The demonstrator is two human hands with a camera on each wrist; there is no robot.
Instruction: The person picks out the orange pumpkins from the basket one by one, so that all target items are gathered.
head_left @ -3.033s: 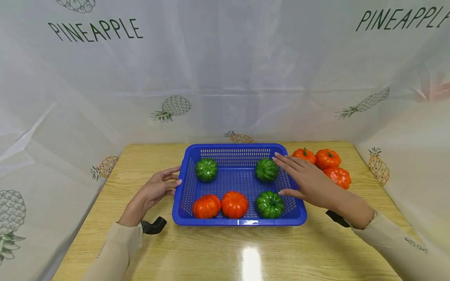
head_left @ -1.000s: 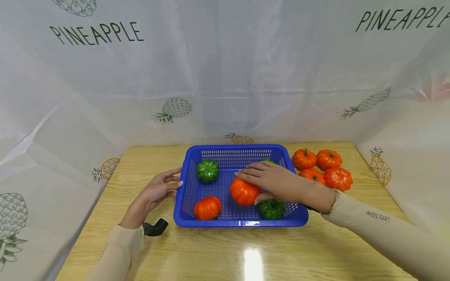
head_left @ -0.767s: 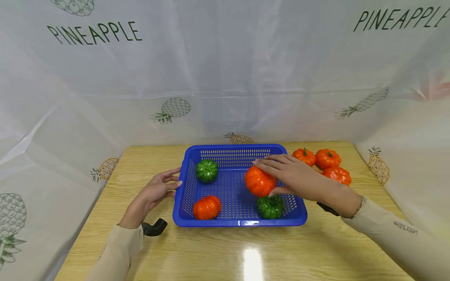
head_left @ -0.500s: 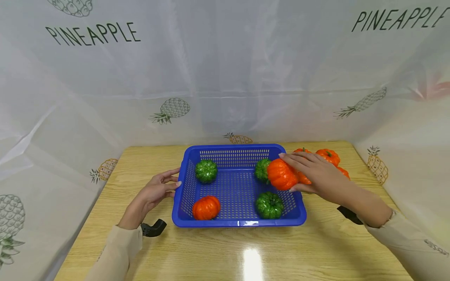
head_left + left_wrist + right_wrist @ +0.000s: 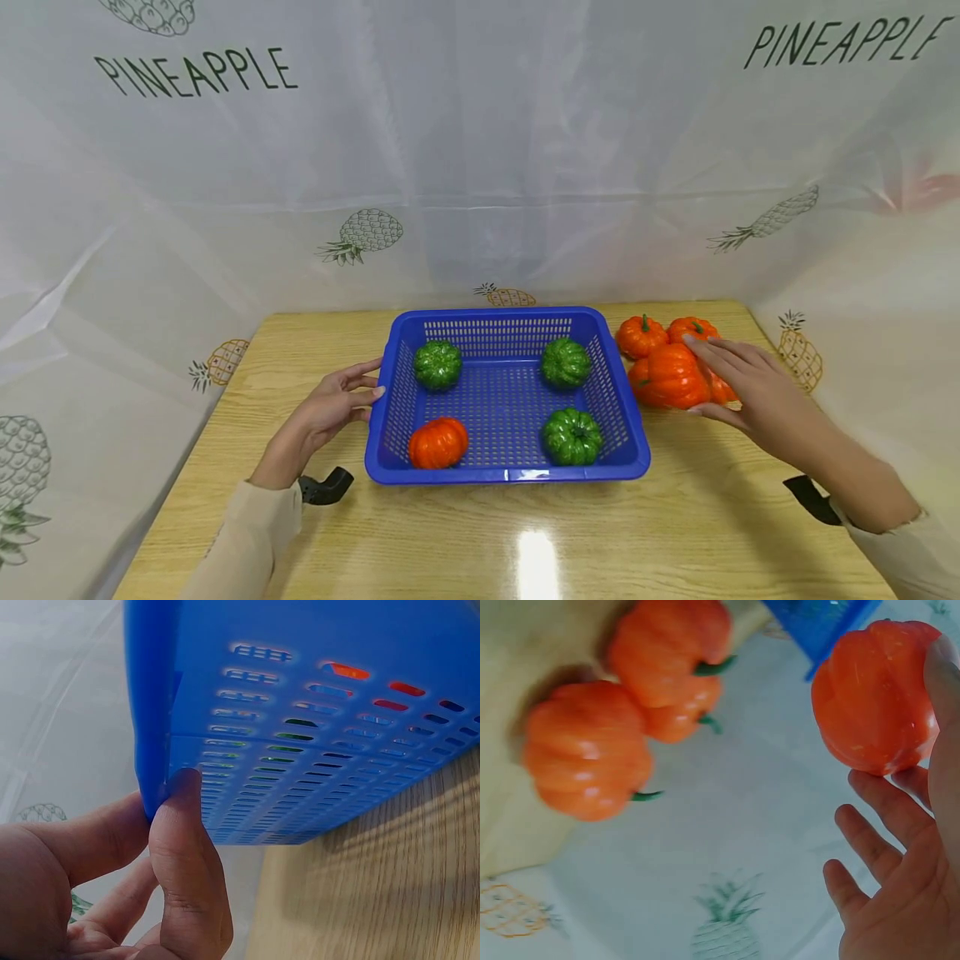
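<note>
In the head view my left hand [image 5: 330, 408] holds the left rim of a blue plastic basket [image 5: 577, 475]. The left wrist view shows thumb and finger pinching that rim [image 5: 154, 750]. My right hand [image 5: 765, 396] grips a small orange pumpkin [image 5: 677, 377] between thumb and fingertips, right of the basket. Up close, the right wrist view shows this glossy, ribbed pumpkin [image 5: 874, 697] with the other fingers spread below it. Inside the basket sit one orange pumpkin [image 5: 438, 443] at front left and three green pumpkins, at back left [image 5: 438, 365], back right [image 5: 566, 363] and front right [image 5: 572, 437].
Several orange pumpkins lie on the wooden table [image 5: 450, 533] right of the basket, one at the back [image 5: 641, 337] close to its rim and another [image 5: 692, 327] farther right. The held pumpkin partly covers others. A white pineapple-print sheet [image 5: 480, 167] hangs behind and at both sides.
My right hand has lifted an orange pumpkin from the basket's front middle and carried it rightward over the rim to the pumpkins outside. The left hand has stayed on the basket.
</note>
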